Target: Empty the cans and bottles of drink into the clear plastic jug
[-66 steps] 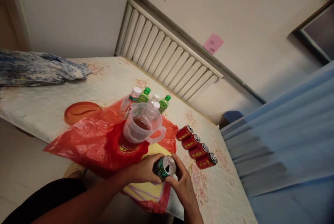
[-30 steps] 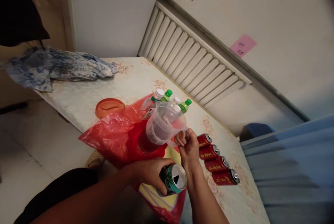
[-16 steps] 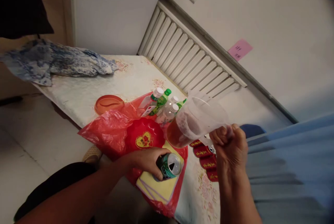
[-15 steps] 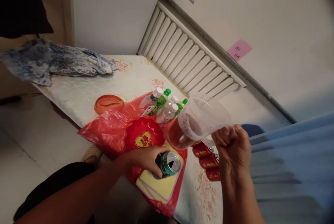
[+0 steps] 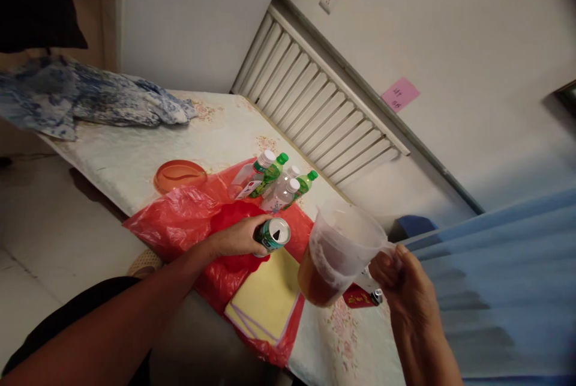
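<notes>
My left hand (image 5: pixel 243 236) is wrapped round a green drink can (image 5: pixel 273 234), its opened top facing me. The can is above a red scalloped dish (image 5: pixel 225 218), which it and the hand partly cover. My right hand (image 5: pixel 400 275) grips the handle of a clear plastic measuring jug (image 5: pixel 335 254). Brown liquid with some foam fills the lower part of the tilted jug. Below the can, a folded yellow cloth (image 5: pixel 263 296) lies on a red plastic bag (image 5: pixel 180 212). Behind the jug a red can (image 5: pixel 360 297) shows in part.
Several plastic bottles (image 5: pixel 281 194) with white or green caps stand behind the dish. An orange lid (image 5: pixel 180 176) and a blue-white patterned cloth (image 5: pixel 126 98) lie on the floral tablecloth (image 5: pixel 216 140). A radiator (image 5: pixel 315 92) runs along the wall; a blue curtain (image 5: pixel 495 290) hangs at right.
My left hand has moved the green can up and left, from over the yellow cloth to over the red dish. The jug has come lower and now hides most of the red cans.
</notes>
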`<state>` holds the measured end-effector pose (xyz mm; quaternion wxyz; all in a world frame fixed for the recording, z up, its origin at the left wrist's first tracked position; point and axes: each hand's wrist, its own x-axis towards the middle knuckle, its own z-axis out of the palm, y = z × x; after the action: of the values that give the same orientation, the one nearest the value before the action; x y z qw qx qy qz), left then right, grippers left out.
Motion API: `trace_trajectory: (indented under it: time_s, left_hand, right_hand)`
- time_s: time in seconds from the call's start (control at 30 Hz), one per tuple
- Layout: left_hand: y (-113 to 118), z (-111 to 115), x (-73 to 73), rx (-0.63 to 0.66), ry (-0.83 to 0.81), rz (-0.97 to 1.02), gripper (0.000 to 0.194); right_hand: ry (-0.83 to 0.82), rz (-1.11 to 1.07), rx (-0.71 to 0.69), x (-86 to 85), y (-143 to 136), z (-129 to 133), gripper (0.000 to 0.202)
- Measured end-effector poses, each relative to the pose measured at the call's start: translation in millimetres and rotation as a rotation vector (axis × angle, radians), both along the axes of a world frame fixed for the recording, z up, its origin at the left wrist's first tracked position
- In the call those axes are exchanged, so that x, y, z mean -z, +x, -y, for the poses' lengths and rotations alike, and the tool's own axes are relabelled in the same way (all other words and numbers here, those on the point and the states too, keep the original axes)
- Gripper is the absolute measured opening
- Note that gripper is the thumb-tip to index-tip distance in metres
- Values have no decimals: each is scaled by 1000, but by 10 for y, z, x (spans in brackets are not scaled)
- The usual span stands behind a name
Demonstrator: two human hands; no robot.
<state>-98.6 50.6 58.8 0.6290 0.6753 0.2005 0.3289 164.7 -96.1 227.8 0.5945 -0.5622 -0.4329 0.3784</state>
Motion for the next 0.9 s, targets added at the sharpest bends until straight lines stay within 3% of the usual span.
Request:
trace_trajectory:
  time_s: [0.23, 0.9]
  left_hand:
    - [17, -81, 60, -55, 51, -19, 72]
    - [-3, -188, 160, -124, 91, -56, 69]
  right_hand:
    - [-135, 106, -128, 166, 87, 78, 52]
    - [-228, 217, -216, 88, -46, -91, 49]
